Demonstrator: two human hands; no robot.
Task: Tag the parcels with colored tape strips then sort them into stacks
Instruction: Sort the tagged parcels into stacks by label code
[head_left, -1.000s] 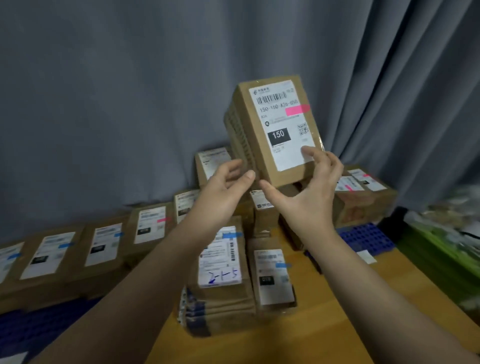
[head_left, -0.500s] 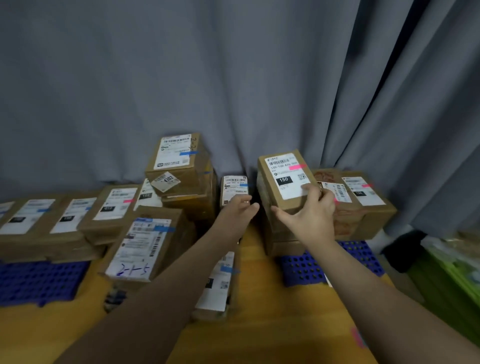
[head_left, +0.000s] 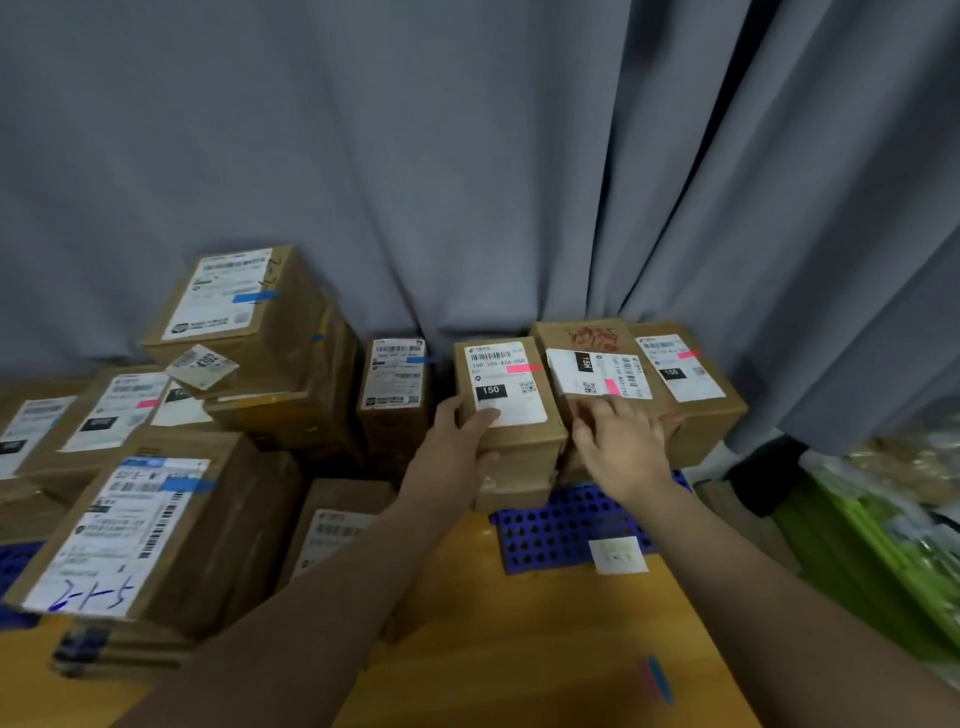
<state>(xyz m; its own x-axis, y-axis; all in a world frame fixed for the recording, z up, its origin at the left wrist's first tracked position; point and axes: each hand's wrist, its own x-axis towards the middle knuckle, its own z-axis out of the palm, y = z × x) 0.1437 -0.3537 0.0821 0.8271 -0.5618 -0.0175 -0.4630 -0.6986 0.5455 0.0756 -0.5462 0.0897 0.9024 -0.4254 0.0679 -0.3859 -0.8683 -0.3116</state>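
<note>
a grey curtain hangs behind a wooden desk crowded with cardboard parcels. the 150 parcel, its white label crossed by a pink tape strip, sits at the back of the desk on top of another carton, which rests on a blue perforated mat. it stands just beside two more pink-tagged parcels, the middle parcel and the far right parcel, so this looks like the pink stack.

blue-tagged boxes keep to the other side: a tall blue-tagged stack, a narrow parcel and a big near parcel. the colours seem to set where each box goes.

the left hand grips the 150 parcel at its near left corner, thumb on the label and fingers curled round the side, probably to square it against its neighbour. the right hand is spread with straight fingers at the near edge of the middle parcel, seemingly steadying it. it is blurred, so how firmly it presses is unclear.

spare tape strips, pink and blue, lie at the near desk edge, likely waiting for untagged parcels.
</note>
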